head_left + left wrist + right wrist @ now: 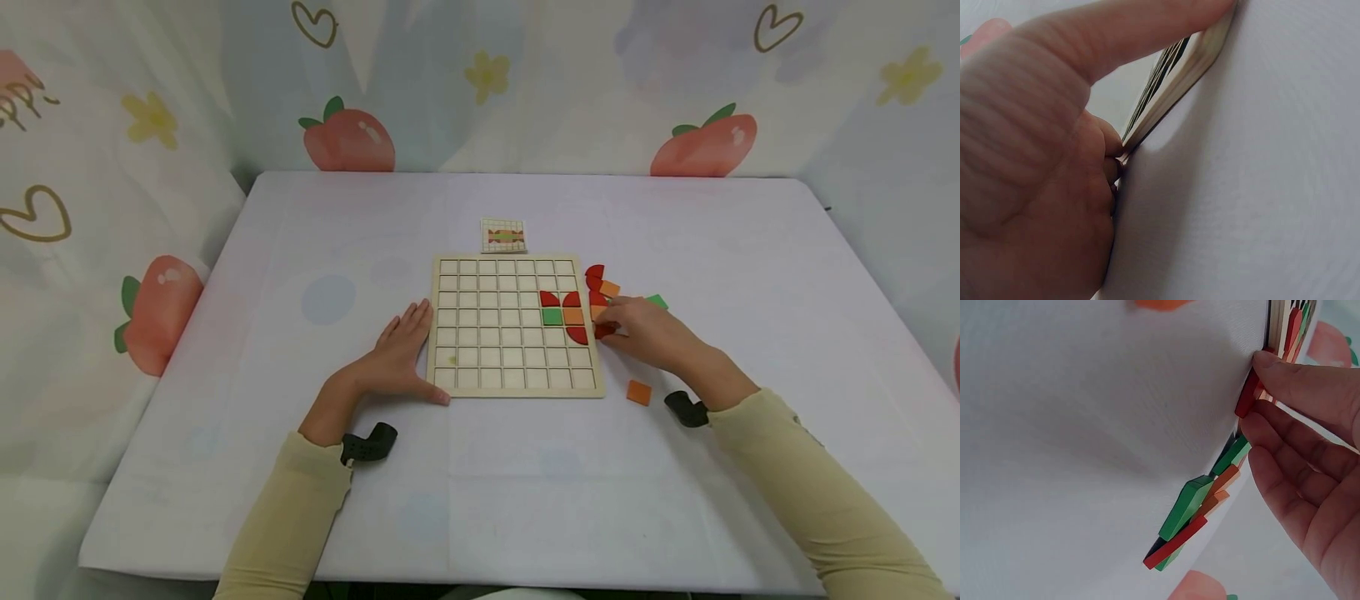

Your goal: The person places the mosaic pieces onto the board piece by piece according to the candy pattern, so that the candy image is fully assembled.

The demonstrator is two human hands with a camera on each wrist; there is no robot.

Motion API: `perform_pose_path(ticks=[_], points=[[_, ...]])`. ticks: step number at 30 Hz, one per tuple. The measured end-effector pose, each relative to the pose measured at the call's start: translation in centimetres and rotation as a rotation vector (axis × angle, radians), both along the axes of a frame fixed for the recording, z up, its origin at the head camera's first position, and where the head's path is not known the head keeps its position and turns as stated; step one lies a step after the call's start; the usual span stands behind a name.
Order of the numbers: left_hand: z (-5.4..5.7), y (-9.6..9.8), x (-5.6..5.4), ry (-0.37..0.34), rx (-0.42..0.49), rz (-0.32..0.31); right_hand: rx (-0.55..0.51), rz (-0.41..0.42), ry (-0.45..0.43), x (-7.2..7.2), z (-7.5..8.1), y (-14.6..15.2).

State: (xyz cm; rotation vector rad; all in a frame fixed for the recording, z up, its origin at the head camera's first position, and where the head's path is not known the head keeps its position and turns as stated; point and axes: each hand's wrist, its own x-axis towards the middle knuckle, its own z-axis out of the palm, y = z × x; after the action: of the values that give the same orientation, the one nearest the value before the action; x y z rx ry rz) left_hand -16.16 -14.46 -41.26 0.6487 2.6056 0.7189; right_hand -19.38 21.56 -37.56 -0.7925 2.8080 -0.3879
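A pale wooden grid board (491, 358) lies flat on the table. Set in its right columns are red quarter-circle pieces, a green square (552, 317) and an orange square (572, 317). My left hand (393, 358) rests against the board's left edge, fingers straight, the thumb at the near left corner. Just off the right edge, my right hand (648, 333) pinches a red piece (1247, 395) between thumb and fingers; its full outline is hidden. Around that hand lie loose red pieces (594, 275), orange squares (610, 288) and green pieces (1186, 506).
A small pattern card (504, 237) lies behind the board's far edge. One orange square (639, 392) sits apart, nearer the front right. White cloth covers the table (480, 508), and a printed curtain (562, 83) hangs behind it.
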Motion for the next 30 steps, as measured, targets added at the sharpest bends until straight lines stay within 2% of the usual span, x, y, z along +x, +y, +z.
perform_pose_path(ticks=[11, 19, 30], points=[[-0.16, 0.02, -0.19, 0.001, -0.006, -0.003, 0.020, 0.071, 0.062, 0.46, 0.24, 0.60], [-0.20, -0.01, -0.17, -0.001, -0.005, 0.000, 0.037, -0.074, 0.002, 0.74, 0.16, 0.33], [-0.43, -0.10, -0.19, 0.000, 0.005, 0.000, 0.034, -0.127, 0.006, 0.78, -0.32, -0.16]])
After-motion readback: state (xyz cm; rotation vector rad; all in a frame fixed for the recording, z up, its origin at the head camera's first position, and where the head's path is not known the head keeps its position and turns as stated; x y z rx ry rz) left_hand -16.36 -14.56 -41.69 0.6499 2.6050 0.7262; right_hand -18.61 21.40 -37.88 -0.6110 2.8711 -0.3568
